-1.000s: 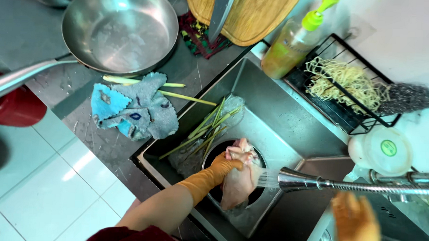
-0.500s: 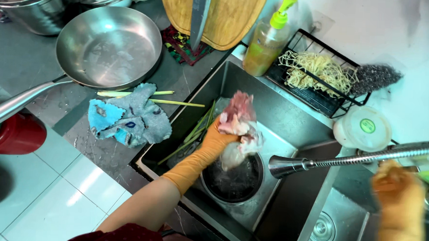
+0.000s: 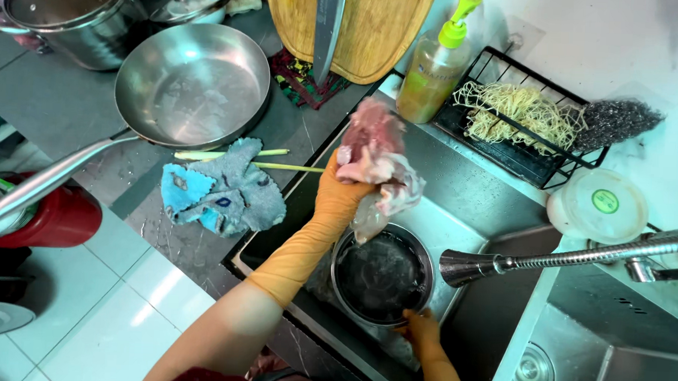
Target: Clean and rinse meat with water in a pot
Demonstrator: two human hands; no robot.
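Meat (image 3: 377, 165) hangs in left hand (image 3: 342, 198) beside yellow, green-capped soap bottle (image 3: 433, 70).

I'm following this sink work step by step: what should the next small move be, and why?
Probably tip the bowl to pour out its water. The left hand holds the raw meat lifted clear above it, the right hand already grips the bowl's near rim, and the faucet shows no stream.
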